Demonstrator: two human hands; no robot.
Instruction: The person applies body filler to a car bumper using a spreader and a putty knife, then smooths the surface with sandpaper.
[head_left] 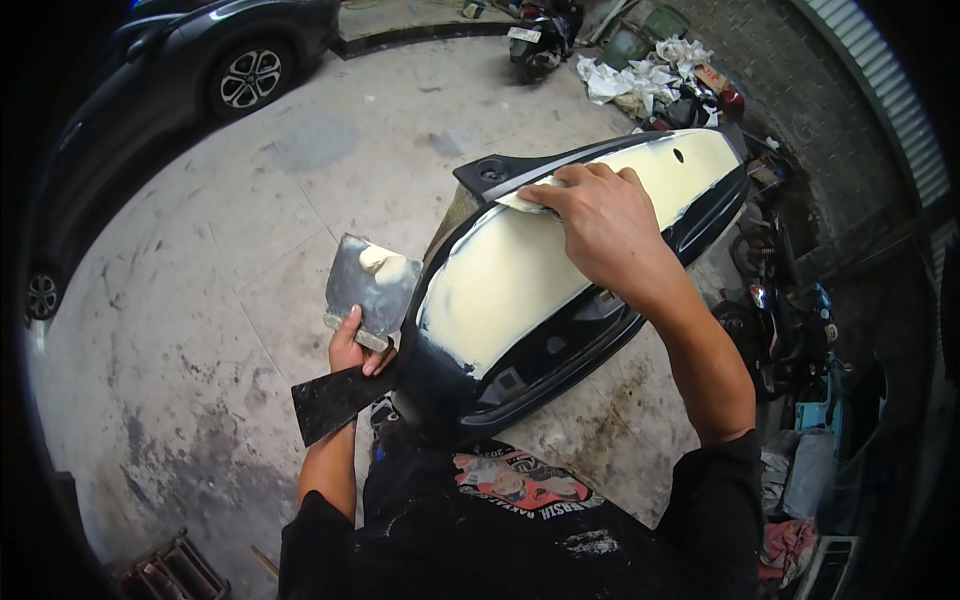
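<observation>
A black car bumper [432, 385] lies slantwise in front of me, much of its face coated in pale cream filler [505, 290]. My right hand [612, 225] is closed on a thin, pale spreader [522, 200] and holds it against the coating near the far edge. To the left of the bumper, my left hand [352, 350] grips a grey putty board [350, 285] by its near edge. A lump of cream filler [374, 260] sits on that board. A flat black plate [322, 404] also juts out from under my left fingers. What supports the bumper is mostly hidden.
A dark car [170, 85] stands at the far left, and a motorcycle [540, 45] at the back. Crumpled white sheets [640, 78] are heaped against the wall. Motorcycle parts [765, 310] crowd the right side. At lower left is a reddish metal rack [175, 575].
</observation>
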